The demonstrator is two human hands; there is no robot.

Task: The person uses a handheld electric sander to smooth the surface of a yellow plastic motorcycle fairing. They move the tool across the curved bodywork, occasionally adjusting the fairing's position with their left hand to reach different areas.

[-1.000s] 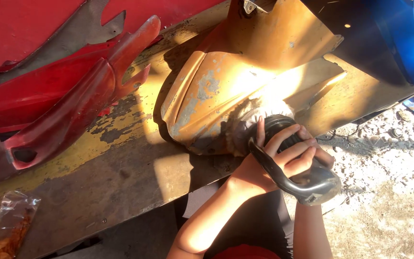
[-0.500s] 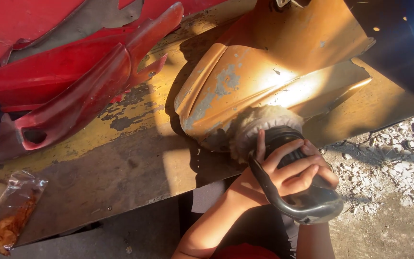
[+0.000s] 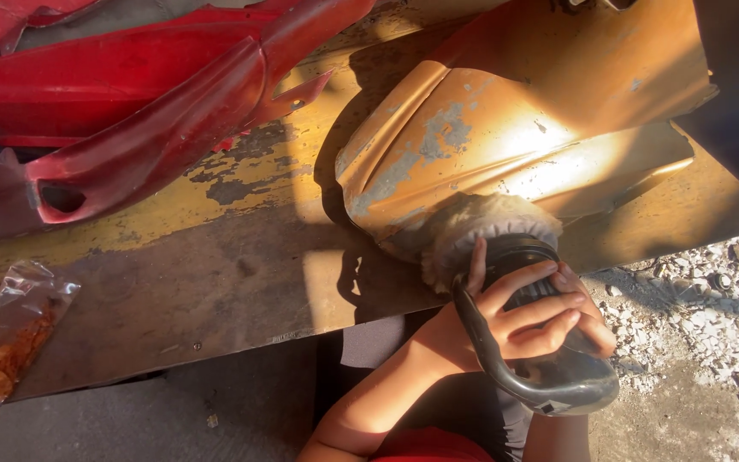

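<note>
Right now your left hand [image 3: 506,321] wraps its fingers over the black polisher [image 3: 549,376], and your right hand [image 3: 588,312] clasps it from the right. Its woolly pad [image 3: 472,231] presses on the near edge of the orange panel [image 3: 515,128], right of the red fairing [image 3: 156,128].

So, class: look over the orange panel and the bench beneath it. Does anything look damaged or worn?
Yes. The orange panel has grey patches where its paint is gone, mostly on its lower left face. The yellow bench top is also worn, its paint flaked to dark bare patches. The left hand grips a polisher whose woolly pad meets the panel.
</note>
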